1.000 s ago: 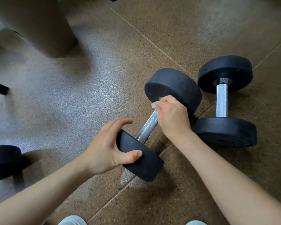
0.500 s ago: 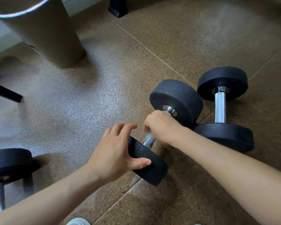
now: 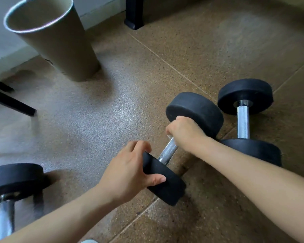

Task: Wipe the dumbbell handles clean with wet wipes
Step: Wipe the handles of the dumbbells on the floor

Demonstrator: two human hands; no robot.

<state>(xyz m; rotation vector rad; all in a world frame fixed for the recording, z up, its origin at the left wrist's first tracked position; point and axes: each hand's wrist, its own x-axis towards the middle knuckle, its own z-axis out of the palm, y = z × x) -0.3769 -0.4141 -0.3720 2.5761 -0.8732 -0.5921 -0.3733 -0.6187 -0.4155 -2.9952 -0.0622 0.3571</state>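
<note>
A black dumbbell (image 3: 167,183) with a knurled steel handle (image 3: 168,152) lies on the floor at the centre. My left hand (image 3: 128,176) grips its near weight head, thumb on the face and fingers over the rim. My right hand (image 3: 184,134) is wrapped round the far part of the handle, next to the far head (image 3: 198,109). A small white bit of wet wipe (image 3: 169,136) shows under its fingers.
A second dumbbell (image 3: 243,120) lies just right of the first. Part of a third dumbbell (image 3: 12,181) shows at the lower left. A tall beige bin (image 3: 60,44) stands at the back left, with black metal legs (image 3: 11,102) nearby. Brown speckled rubber flooring (image 3: 218,41) surrounds them.
My right hand slid down the handle toward the near head, then back up toward the far head. The view tilted up, bringing the bin's rim into sight.
</note>
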